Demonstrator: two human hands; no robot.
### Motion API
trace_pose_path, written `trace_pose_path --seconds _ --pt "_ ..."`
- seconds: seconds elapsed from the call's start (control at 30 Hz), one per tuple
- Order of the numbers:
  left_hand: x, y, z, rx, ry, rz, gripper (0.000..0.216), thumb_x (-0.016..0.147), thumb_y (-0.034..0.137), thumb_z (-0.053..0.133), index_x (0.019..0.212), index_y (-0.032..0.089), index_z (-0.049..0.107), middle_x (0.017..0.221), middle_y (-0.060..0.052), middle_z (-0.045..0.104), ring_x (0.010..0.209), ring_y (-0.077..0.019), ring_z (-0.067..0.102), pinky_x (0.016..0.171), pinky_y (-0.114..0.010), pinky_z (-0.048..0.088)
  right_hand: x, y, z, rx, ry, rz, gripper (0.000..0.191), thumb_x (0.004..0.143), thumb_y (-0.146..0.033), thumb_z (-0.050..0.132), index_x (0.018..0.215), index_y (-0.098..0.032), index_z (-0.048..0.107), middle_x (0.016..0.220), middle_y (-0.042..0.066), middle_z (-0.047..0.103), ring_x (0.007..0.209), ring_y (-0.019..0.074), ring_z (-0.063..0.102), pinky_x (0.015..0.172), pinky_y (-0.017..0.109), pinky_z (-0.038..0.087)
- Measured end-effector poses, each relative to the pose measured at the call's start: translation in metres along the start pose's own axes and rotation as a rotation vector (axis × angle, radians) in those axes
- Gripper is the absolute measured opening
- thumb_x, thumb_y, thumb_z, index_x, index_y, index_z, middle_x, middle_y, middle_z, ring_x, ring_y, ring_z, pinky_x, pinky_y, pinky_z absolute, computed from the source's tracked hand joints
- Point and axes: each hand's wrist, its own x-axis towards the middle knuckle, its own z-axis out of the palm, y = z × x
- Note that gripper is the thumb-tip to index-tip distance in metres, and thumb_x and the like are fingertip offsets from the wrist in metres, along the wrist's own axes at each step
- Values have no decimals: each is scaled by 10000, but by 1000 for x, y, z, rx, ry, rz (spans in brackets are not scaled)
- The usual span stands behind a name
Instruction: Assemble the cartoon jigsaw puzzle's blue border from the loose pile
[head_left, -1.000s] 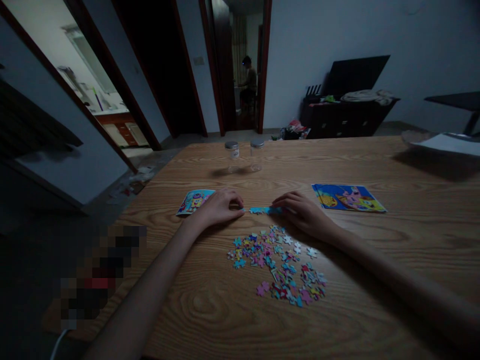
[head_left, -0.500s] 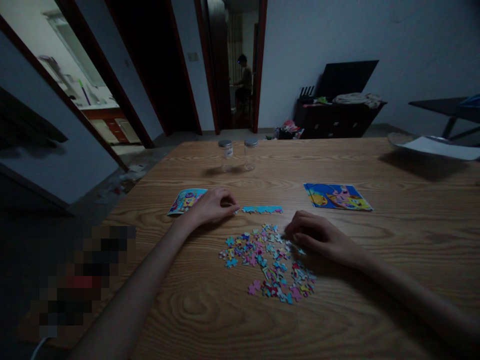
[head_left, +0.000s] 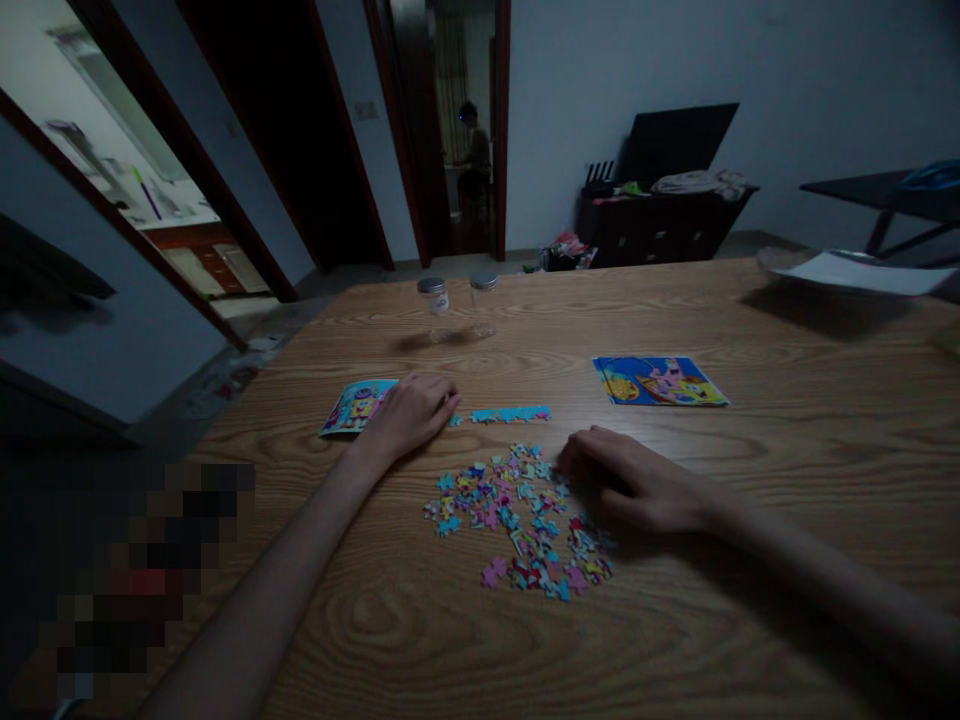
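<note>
My left hand (head_left: 416,412) rests with curled fingers over the right part of a colourful cartoon picture sheet (head_left: 354,405). Just beside its fingertips lies a small blue puzzle piece (head_left: 455,421), a little left of a joined strip of blue puzzle pieces (head_left: 511,413). Whether the fingers hold anything is hidden. My right hand (head_left: 637,482) is at the right edge of a loose pile of puzzle pieces (head_left: 525,515), its fingers bent down and its thumb tucked below; what is under them cannot be seen.
A second cartoon picture (head_left: 660,381) lies beyond my right hand. Two glass jars with metal lids, one left (head_left: 435,310) and one right (head_left: 484,305), stand toward the far edge of the wooden table (head_left: 375,620). A white sheet (head_left: 855,275) is at the far right. A person (head_left: 472,160) sits beyond the doorway.
My left fingers have drawn up off the small blue piece, which stays left of the strip. My right fingers have curled more beside the pile. The whole view has shifted slightly.
</note>
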Motion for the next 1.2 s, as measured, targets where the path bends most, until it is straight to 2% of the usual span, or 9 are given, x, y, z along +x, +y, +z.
trace_pose_path --seconds 0.1,0.2,0.3,0.4,0.63,0.8,0.97,1.07,1.2 --pt "-1 -1 -1 1 -3 -73 234 1070 287 477 921 185 625 899 -78 715 864 -245 660 815 -353 459 1 3 -9 155 -73 45 257 812 -166 517 1020 -190 666 1000 78 709 931 251 621 824 380 467" --pt "-2 1 -2 21 -32 -112 272 1077 305 469 881 194 621 852 -75 713 817 -241 661 750 -333 439 2 3 -16 255 -122 16 192 911 -260 554 998 -202 715 1003 62 742 975 250 648 884 392 463" --pt "-2 3 0 42 -69 -106 308 1083 314 461 853 193 626 833 -72 716 779 -234 661 725 -326 428 1 -3 -18 278 -153 -3 159 932 -308 630 993 -211 740 997 48 755 954 227 665 882 372 471" --pt "-2 5 2 56 -77 -101 324 1086 322 459 852 186 638 833 -77 722 771 -238 667 716 -327 422 0 -13 -17 274 -186 -12 144 932 -269 650 1030 -224 747 1038 38 759 986 214 669 909 365 474" --pt "-2 5 3 45 -66 -92 330 1087 322 461 854 182 649 827 -74 729 749 -227 668 696 -319 405 0 -34 -7 89 -188 -26 184 839 -219 740 1022 -204 720 937 42 725 857 206 641 845 357 483" --pt "-2 5 4 53 -78 -98 333 1088 324 460 863 177 657 840 -78 738 768 -237 680 693 -326 405 -1 -37 -4 71 -199 -20 252 809 -126 695 1049 -202 702 950 42 708 855 196 626 807 325 474" --pt "-2 5 5 43 -81 -100 346 1086 332 460 852 181 666 823 -76 738 753 -231 676 696 -322 408 -3 -48 10 32 -184 -85 160 852 -264 751 972 -201 667 968 42 695 882 199 612 857 352 444" --pt "-2 6 6 35 -75 -100 347 1085 333 466 842 183 663 823 -76 738 748 -224 674 706 -319 413 -4 -58 25 -99 -189 -161 254 859 -395 773 882 -201 611 917 39 671 840 204 582 875 390 413" --pt "-3 6 9 22 -61 -93 327 1081 331 480 859 186 672 832 -81 743 779 -232 687 718 -320 421 -7 -65 34 -132 -176 -166 150 896 -300 714 911 -205 599 916 43 664 847 206 578 841 376 408"
